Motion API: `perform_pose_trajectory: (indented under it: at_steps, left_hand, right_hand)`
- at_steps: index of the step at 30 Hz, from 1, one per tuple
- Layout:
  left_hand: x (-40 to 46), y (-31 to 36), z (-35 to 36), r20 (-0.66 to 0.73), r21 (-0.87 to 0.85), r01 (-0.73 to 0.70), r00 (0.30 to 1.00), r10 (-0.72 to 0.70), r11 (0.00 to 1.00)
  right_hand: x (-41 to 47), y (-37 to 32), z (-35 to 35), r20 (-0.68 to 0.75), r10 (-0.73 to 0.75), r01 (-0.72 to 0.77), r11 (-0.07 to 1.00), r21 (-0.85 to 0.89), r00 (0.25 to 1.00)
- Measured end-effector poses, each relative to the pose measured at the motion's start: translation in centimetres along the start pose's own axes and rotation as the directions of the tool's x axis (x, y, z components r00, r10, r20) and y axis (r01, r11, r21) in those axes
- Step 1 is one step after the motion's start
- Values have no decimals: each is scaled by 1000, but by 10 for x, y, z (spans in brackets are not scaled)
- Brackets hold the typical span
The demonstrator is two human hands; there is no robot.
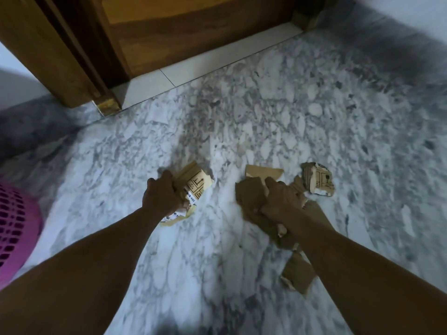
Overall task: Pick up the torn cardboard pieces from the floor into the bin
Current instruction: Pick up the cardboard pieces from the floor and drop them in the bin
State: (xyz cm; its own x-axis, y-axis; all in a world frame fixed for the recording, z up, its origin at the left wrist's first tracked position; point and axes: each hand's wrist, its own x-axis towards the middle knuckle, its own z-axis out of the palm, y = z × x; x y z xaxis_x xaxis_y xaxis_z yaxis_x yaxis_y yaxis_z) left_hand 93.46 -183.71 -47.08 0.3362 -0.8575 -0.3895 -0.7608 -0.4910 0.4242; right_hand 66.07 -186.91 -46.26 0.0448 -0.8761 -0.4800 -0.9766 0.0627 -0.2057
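- The fingers of the left hand (162,197) are curled round a bunch of torn cardboard pieces (193,187); the fingertips themselves are hidden behind the bunch and the back of the hand.
- The fingers of the right hand (281,201) are clenched on a wad of plain brown cardboard pieces (251,201), which lies low over the marble floor (217,262); whether it is lifted clear cannot be told.
- The left hand's bunch carries a white label with a barcode and printed box-handling symbols, one with an upward arrow; no words can be read.
- A loose printed scrap (318,180) lies on the floor just beyond the right hand, showing a fragile-glass symbol; its other marks are too blurred to make out.
- Another brown scrap (297,274) lies on the floor, partly covered by the right forearm.
- A flat brown piece (263,171) pokes out behind the right hand's wad.
- The pink perforated bin (14,228) sits at the left edge, cut off by the frame, well apart from both hands.
- A wooden door (193,32) and its frame (60,56) stand beyond the floor, their upper parts out of view.
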Motion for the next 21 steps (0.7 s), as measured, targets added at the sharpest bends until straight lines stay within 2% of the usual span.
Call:
perform_pose_trajectory:
  at_steps: [3, 6, 9, 12, 16, 19, 21]
  left_hand:
    - [-2, 16, 5, 4, 64, -53, 999, 53, 997]
    - [-8, 37, 12, 86, -49, -112, 989, 116, 992]
    - [-14, 62, 20, 147, -170, -153, 973, 178, 973]
    - [-13, 89, 31, 220, -212, -189, 947, 235, 959]
    - [-19, 122, 49, 304, -223, -248, 901, 309, 943]
    - [-29, 138, 70, 290, -161, -317, 890, 352, 935]
    - [-35, 139, 85, 270, -63, -326, 904, 331, 943]
  right_hand:
    - [-1, 6, -7, -6, -27, 28, 987, 158, 1000]
    - [-2, 19, -25, 38, 24, -37, 927, 374, 999]
    - [-2, 45, -49, 124, 19, -74, 889, 451, 992]
    - [-6, 82, -67, 167, 57, -138, 834, 535, 984]
    - [-15, 126, -69, 193, 183, -258, 824, 505, 964]
    - [-22, 140, -53, 181, 155, -227, 834, 503, 971]
    - [-26, 138, -36, 160, 102, -165, 877, 452, 982]
